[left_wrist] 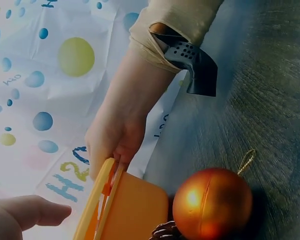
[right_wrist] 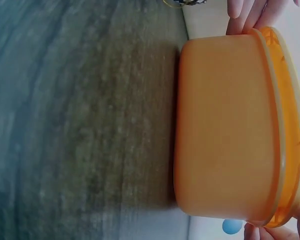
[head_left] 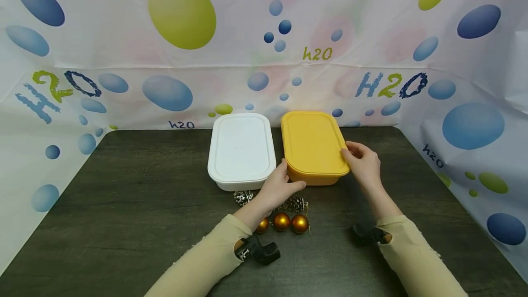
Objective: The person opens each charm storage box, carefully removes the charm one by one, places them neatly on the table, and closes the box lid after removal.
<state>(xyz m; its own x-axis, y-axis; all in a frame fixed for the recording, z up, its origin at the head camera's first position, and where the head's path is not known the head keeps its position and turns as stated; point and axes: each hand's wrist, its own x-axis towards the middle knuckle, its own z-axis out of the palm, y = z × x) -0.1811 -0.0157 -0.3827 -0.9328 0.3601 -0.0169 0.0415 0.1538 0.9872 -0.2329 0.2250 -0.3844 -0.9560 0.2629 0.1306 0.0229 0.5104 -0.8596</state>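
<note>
A yellow lid (head_left: 315, 143) lies over a yellow plastic container (right_wrist: 225, 130) at the back of the table. A narrow gap shows between the lid and the container's rim in both wrist views. My right hand (head_left: 366, 165) pinches the lid's right edge, thumb on top and fingers beneath. At the near left corner, the fingers of my left hand (head_left: 277, 190) touch the container's side, and its thumb points away from the lid. What the container holds is hidden.
Left of the yellow container stands a white lidded container (head_left: 242, 150). Several orange-gold baubles (head_left: 282, 222) and silvery-tipped pine cones (head_left: 296, 203) lie in front, partly behind my left forearm. A printed sheet (head_left: 231, 90) rises behind the dark table (head_left: 123, 205).
</note>
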